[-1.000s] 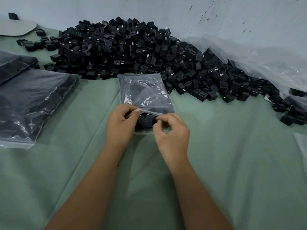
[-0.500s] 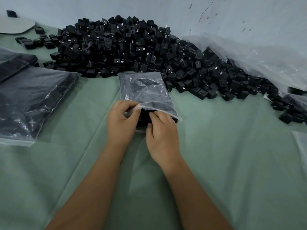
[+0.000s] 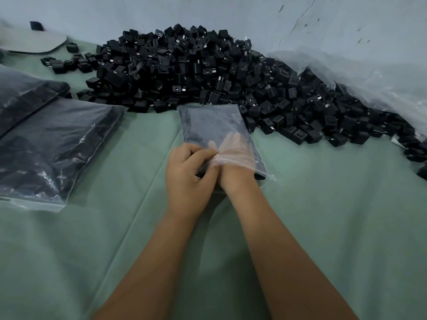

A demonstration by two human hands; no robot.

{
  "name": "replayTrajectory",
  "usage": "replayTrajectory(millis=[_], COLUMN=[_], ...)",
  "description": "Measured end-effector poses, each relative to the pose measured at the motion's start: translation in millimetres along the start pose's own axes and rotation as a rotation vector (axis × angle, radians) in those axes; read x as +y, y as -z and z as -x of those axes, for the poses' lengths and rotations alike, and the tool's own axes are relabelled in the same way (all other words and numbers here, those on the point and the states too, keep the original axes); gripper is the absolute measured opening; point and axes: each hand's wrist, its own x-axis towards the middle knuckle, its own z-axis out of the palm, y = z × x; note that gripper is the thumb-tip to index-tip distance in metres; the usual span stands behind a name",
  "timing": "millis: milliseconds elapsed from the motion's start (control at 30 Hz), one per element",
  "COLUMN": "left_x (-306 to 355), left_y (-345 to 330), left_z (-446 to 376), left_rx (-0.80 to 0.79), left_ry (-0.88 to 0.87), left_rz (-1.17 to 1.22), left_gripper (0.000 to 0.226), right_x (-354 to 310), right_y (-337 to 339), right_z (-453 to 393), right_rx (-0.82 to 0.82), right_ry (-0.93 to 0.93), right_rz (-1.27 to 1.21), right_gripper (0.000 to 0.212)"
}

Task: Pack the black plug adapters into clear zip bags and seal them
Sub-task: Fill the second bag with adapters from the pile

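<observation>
Clear plastic forms the zip bag (image 3: 215,130), which lies flat on the green worktop (image 3: 323,215), its far edge touching the pile of black plug adapters (image 3: 208,70). The left hand (image 3: 188,179) pinches the bag's open mouth at its left corner, fingers (image 3: 196,153) curled. The right hand (image 3: 233,155) is inside the bag, its fingers seen straight through the film; whether they hold anything cannot be told. Filled bags (image 3: 53,146) lie well left. Bare cloth extends to the right and near side.

Plug adapters (image 3: 196,72): black. Zip bag (image 3: 215,128): clear. Table (image 3: 335,215) cloth: plain pale green. Wall (image 3: 208,12): pale blue-grey.
</observation>
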Motion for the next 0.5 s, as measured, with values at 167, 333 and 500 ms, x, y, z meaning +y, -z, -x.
replayTrajectory(millis=[167,333,500], left_x=[-0.7,-0.4,-0.6], left_y=[-1.0,-0.5,-1.1], left_z=[-0.2,-0.5,-1.5], left_rx=[0.008,-0.01,0.0], left_ry=[0.019,0.023,0.04], left_rz=[0.015,0.042,0.016], left_gripper=[0.013,0.019,0.012], right_x=[-9.1,-6.0,5.7], right_y=[1.5,0.2,-8.8], right_z=[-34.6,-51.1,-28.6], right_rx=[0.146,0.156,0.025], right_ry=[-0.116,0.137,0.2], right_rz=[-0.181,-0.038,0.067], right_gripper=[0.056,0.064,0.06])
